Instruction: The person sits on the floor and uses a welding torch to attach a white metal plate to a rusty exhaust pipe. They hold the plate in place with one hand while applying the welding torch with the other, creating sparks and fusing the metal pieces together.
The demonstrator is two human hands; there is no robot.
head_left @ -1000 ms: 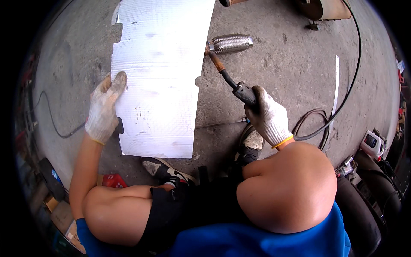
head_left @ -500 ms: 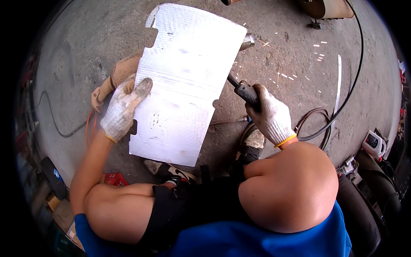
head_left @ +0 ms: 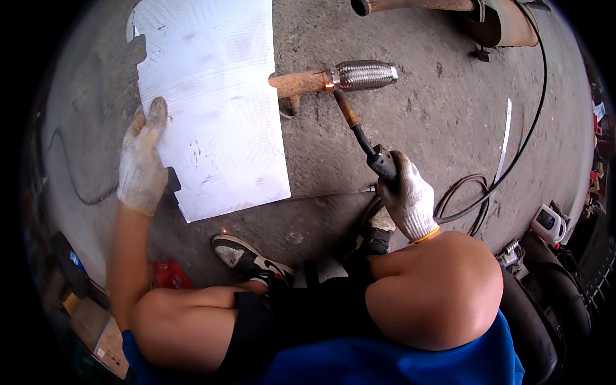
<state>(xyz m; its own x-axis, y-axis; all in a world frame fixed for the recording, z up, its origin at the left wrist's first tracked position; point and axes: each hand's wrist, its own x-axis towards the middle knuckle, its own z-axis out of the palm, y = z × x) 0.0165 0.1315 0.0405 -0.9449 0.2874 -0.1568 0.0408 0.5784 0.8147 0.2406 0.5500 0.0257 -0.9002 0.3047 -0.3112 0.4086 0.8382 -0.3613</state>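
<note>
Left hand [head_left: 142,168]: fingers pinch white sheet [head_left: 215,122] at nine o'clock, presumably clearing sight of glowing joint [head_left: 329,81]. Right hand [head_left: 409,196]: fingers wrap torch [head_left: 364,139], aimed eleven o'clock.

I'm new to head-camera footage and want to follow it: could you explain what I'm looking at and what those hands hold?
There is no machine here: these are a person's own hands in whitish work gloves. The camera sits on the person's head and looks down, so picture left is their left; its wide lens bends straight edges.

The left hand holds a large white sheet by its left edge. The right hand grips a torch-like tool by its black handle. Its tip is near a small reddish glow where a rusty pipe meets a braided metal sleeve; whether it touches, I can't tell.

On the grey floor lies a long pale strip.
</note>
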